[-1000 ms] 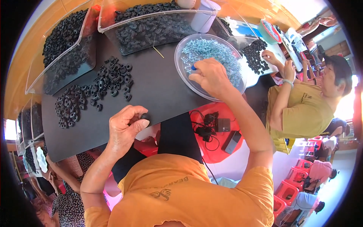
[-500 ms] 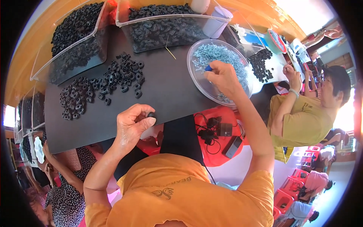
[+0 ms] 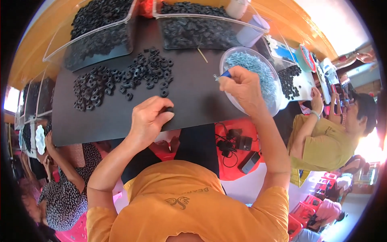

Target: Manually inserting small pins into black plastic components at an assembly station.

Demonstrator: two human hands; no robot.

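Right hand (image 3: 242,86) lifted off bowl (image 3: 271,105); ring (image 3: 169,109) in left hand (image 3: 149,121) grip.

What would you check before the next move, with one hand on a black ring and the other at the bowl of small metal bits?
1. Left hand has a black ring at its fingertips: ok.
2. Right hand holds the blue-handled tool: ok.
3. Metal piece on the tool tip: cannot tell.
4. Clear bowl fully on the black mat: not ok, overhangs the edge.
5. Loose ring pile within reach: ok.
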